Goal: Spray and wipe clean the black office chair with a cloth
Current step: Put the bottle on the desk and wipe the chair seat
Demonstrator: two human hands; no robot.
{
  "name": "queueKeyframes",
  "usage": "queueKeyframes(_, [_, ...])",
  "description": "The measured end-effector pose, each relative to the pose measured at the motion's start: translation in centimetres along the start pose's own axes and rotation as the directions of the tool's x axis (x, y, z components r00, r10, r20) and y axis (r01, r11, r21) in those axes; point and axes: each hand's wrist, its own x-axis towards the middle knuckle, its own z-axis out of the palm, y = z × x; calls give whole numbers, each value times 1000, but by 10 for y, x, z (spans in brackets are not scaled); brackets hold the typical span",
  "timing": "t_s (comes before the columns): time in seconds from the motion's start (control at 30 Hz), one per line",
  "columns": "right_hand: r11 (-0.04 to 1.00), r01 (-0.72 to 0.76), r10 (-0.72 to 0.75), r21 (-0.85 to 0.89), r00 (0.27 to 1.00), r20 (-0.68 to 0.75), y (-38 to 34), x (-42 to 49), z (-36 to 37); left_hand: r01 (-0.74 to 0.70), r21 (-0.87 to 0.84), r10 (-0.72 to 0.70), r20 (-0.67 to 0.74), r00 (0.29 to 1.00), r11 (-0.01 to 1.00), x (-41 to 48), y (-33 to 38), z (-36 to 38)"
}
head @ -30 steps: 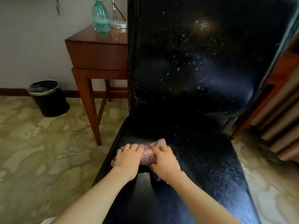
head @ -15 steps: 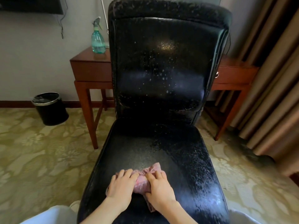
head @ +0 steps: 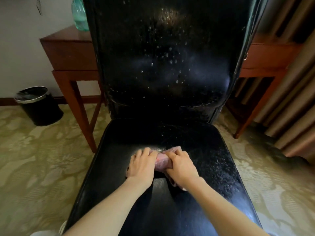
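On the seat of the black office chair (head: 162, 92), near its middle, a pink cloth (head: 162, 161) is bunched up and pressed down. It is held by both hands at once. The left hand (head: 141, 166) is laid over the cloth's left end, with bent fingers closed on it. The right hand (head: 183, 166) is laid over the right end, with fingers and thumb curled round it. The two hands are kept side by side, almost touching. Small drops of spray are seen on the chair's tall back and on the right part of the seat. Behind the chair, a wooden desk (head: 68, 53) is set against the wall. A green spray bottle (head: 79, 16) is stood on it, partly hidden by the chair back. A black bin (head: 39, 106) is placed on the patterned carpet (head: 34, 159) to the left. Brown curtains (head: 289, 99) are hung on the right.
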Motion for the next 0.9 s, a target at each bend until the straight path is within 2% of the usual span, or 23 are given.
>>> queueKeyframes(0.27, [998, -5, -4, -68, 992, -125, 33, 133, -29, -22, 22, 24, -93, 995, 1000, 143, 1, 2])
queueKeyframes(0.43, [992, -11, -11, -123, 985, -171, 44, 183, -34, 14, 32, -10, -105, 994, 999, 194, 3, 6])
queueKeyframes(0.53, [992, -12, -11, -122, 983, -184, 43, 189, -32, 30, 45, -25, -117, 993, 999, 201, 3, 9])
queueKeyframes(0.67, [992, -35, 15, -120, 986, -163, 42, 179, -29, 2, 49, 1, -65, 998, 999, 190, 2, 6])
queueKeyframes(0.9, [997, -75, 73, -27, 996, -46, 37, 101, -24, -58, 41, 58, -5, 998, 997, 120, 14, 4])
